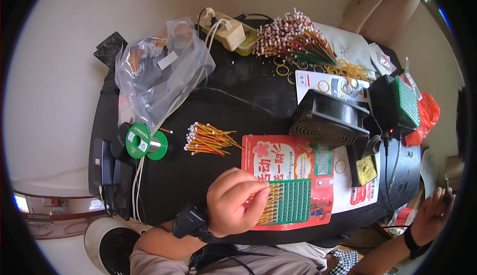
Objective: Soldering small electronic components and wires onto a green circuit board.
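My left hand [236, 201] is closed in a pinch over the left part of a green circuit board panel [294, 201]. Thumb and forefinger meet near the panel's upper edge; what is between them is too small to tell. Rows of thin yellow and red wires [270, 210] lie on the panel's left part, partly under my hand. Out at the far right edge, my right hand [433, 215] is closed round a dark slim tool [448, 195], mostly hidden by fingers and the picture's rim. A bunch of loose wires with white ends [208, 139] lies beyond my left hand.
A red printed sheet [323, 215] lies under the panel. Behind it stand a black fan [328, 118] and a soldering iron stand with yellow sponge [366, 170]. A green solder spool [139, 140], clear bag [164, 81], power strip [246, 41] and large wire pile [298, 39] surround the work area.
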Demonstrator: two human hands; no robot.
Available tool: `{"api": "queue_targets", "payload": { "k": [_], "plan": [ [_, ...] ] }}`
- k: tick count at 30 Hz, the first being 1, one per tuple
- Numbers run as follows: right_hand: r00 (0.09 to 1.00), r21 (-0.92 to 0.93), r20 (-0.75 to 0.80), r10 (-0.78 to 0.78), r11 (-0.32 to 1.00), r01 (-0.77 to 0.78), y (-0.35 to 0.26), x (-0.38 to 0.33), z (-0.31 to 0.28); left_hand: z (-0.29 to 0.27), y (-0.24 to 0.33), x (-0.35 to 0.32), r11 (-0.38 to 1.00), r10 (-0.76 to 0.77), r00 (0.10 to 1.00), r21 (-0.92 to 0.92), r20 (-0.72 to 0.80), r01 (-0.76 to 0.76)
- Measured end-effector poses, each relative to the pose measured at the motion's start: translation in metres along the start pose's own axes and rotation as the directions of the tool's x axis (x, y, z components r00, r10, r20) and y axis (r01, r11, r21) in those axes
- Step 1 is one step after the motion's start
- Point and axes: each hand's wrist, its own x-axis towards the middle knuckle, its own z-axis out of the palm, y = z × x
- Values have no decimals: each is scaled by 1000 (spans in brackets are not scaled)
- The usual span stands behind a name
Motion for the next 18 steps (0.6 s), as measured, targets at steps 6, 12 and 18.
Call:
{"api": "queue_targets", "payload": {
  "k": [6, 12, 18],
  "plan": [
    [985, 99, 170, -13, 995, -4, 62, -31, 79, -15, 9, 5, 999, 31, 999, -8, -33, -31],
    [997, 97, 77, -20, 995, 12, 120, -72, 122, -49, 10, 18, 985, 86, 991, 160, -102, -69],
    [981, -121, 193, 6, 992, 17, 136, -69, 117, -79, 19, 28, 911, -150, 976, 361, -160, 200]
  ]
}}
